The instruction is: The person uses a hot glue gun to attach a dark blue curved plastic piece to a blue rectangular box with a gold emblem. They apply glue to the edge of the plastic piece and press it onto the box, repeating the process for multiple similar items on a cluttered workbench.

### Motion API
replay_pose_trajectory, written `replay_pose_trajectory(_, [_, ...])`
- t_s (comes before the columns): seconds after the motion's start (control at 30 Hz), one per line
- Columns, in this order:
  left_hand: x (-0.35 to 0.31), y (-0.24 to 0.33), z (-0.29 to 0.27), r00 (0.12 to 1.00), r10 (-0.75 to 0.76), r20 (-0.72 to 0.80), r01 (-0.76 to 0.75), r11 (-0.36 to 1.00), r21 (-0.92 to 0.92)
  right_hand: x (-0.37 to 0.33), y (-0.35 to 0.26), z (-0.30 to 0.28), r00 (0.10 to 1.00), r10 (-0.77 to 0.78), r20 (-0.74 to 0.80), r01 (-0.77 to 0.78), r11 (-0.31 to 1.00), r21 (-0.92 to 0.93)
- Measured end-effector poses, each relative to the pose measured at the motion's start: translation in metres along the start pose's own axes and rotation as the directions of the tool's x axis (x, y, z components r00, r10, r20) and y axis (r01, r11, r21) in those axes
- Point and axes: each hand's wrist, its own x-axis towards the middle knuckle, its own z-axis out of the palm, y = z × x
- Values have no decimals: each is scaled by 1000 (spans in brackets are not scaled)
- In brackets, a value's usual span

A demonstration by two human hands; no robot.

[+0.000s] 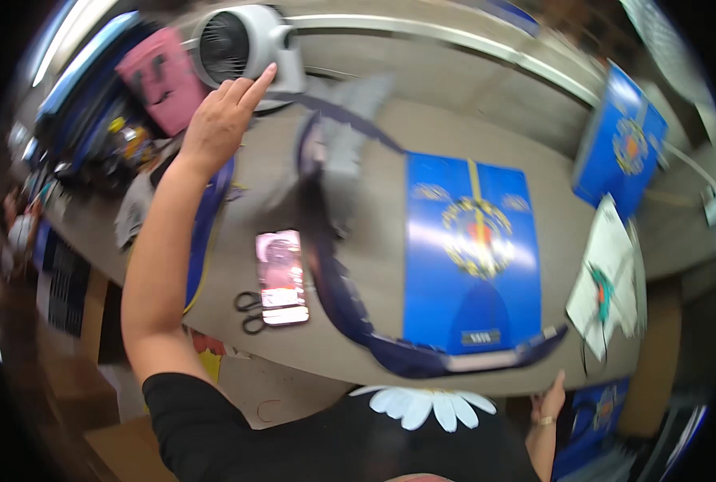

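My left hand point(223, 119) reaches far across the table, its index finger touching the side of a white desk fan point(245, 44) at the back. My right hand point(550, 399) hangs low past the table's near edge, fingers loosely apart, holding nothing that I can see. In front of me lies a blue folder with a gold emblem point(470, 249). A dark blue strap point(342, 297) curves beside it and along its near edge. A grey fabric piece point(346, 153) lies between the fan and the folder.
A phone with a lit screen point(281, 277) and black scissors point(249, 312) lie on the wooden table point(237, 321). A pink bag point(163, 76) stands left of the fan. A second blue folder point(627, 145) and white papers point(607, 281) sit at right.
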Motion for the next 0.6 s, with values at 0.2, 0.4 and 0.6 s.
replay_pose_trajectory(0.2, [44, 164, -26, 959, 277, 56, -243, 909, -337, -19, -47, -33, 899, -311, 307, 370, 168, -914])
replay_pose_trajectory(0.4, [68, 317, 3, 932, 360, -28, -294, 713, -637, -109, -149, 75, 466, -725, 507, 844, 192, -502])
replay_pose_trajectory(0.6, [60, 370, 11, 896, 398, 196, -91, 598, -796, -49, -143, 203, -123, -488, 864, 890, -440, -122])
